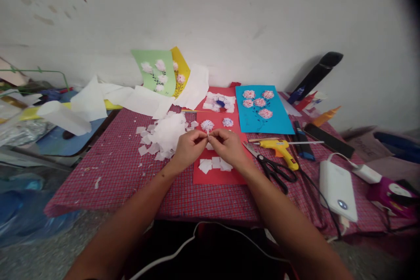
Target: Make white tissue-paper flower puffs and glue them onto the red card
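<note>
My left hand point(190, 146) and my right hand point(226, 144) meet over a red card point(219, 178), their thumbs and fingers pinched together. Between the fingertips is the narrow gathered base of a white paper flower point(207, 125) with dark speckles; its ruffled head shows just beyond them. A second speckled paper flower point(227, 121) lies on the card beyond my right hand. Small white paper squares point(215, 163) are laid in a row below my wrists. Farther back, a stained paper pad point(219, 102) carries blue and red smudges. To the left spreads a pile of white paper squares point(167, 133).
A blue card point(278, 113) with pink-white flowers lies at the back right. Nearer are black-handled scissors point(274, 168), a yellow glue gun point(280, 151) and a white power bank point(337, 190). A green flower card point(157, 72) leans against the wall; a paper roll point(64, 117) sits left.
</note>
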The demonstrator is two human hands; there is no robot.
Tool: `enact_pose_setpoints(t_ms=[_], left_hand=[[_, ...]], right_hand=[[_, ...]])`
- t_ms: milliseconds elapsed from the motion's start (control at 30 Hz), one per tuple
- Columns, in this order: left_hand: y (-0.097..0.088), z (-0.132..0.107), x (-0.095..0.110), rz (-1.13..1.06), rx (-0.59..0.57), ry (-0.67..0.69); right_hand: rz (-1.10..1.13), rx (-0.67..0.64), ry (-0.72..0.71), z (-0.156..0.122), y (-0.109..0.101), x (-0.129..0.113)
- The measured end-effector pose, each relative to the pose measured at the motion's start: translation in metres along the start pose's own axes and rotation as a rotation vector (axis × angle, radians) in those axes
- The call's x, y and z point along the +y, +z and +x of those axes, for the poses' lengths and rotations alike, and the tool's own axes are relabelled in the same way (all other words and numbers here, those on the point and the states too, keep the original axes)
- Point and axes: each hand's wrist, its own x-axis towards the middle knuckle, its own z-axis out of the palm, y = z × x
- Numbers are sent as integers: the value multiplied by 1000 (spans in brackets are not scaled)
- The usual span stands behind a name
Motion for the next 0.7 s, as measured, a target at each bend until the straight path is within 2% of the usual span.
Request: enact_pose_setpoints(t_ms=[300, 533, 700], left_hand=[[-1, 0, -1, 18, -17, 1], [1, 0, -4, -39, -8, -75], [0, 1, -4, -69, -3, -98]], right_hand=[[-27, -1, 19, 1, -1, 0], [54, -27, 99, 2, -2, -3], [58, -25, 84, 1, -2, -2]])
